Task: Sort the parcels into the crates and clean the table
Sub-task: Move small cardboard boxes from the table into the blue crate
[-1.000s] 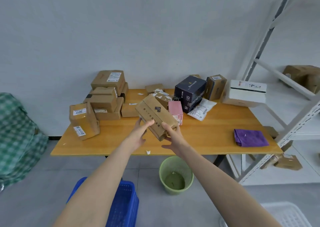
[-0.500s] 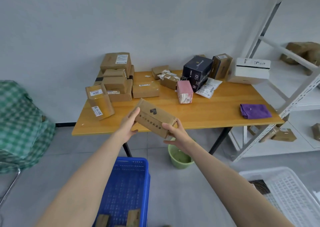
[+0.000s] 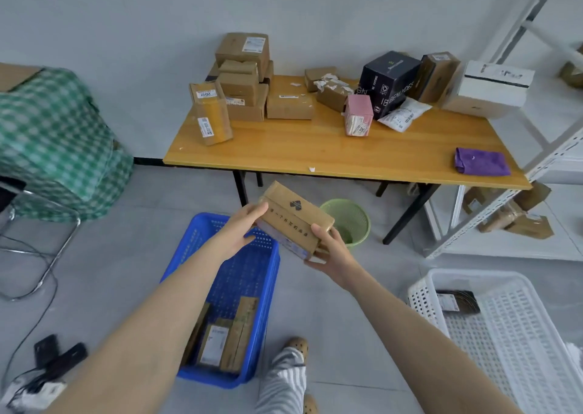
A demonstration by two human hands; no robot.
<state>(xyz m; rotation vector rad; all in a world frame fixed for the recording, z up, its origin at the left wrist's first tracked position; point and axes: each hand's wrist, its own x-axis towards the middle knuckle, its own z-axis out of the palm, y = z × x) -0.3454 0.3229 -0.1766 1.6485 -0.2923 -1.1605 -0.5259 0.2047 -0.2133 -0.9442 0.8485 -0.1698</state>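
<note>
Both my hands hold a long brown cardboard parcel with a dark heart logo, in the air in front of the table and above the far end of the blue crate. My left hand grips its left end, and my right hand grips its right end from below. The blue crate on the floor holds a few brown parcels. A white crate at the lower right holds a dark packet. Several parcels remain on the wooden table.
A purple cloth lies at the table's right end, with small paper scraps near its front edge. A green wastebasket stands under the table. White shelving is at the right, a checked-covered chair at the left, cables on the floor.
Both hands have carried the parcel back off the table and down, over the blue crate. My view has tilted downward, bringing both crates into sight.
</note>
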